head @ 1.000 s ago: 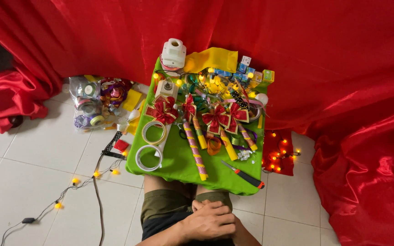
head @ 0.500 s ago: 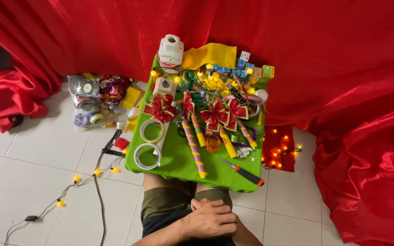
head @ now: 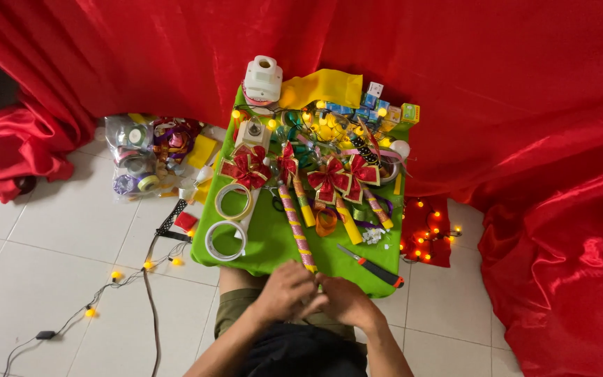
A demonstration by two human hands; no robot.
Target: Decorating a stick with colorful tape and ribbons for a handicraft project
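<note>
Hands up from lap to the long decorated stick
Our left hand [head: 286, 287] and right hand [head: 340, 299] now meet at the stick's [head: 296, 227] near end on the green worktop [head: 266, 241]; whether they grip it we cannot tell.

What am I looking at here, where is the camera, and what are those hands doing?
There is no machine here. A person wears a camera on the head, so the one picture looks straight down at their own lap and hands. They sit on a tiled floor before a small table with a green cloth, backed by red drapery. On the cloth lie two tape rolls, red and gold bows, long ribbon-wrapped sticks, a utility knife and lit fairy lights. The left hand and right hand meet at the table's near edge, by the end of the longest wrapped stick. Whether either has a grip on it is unclear.
</note>
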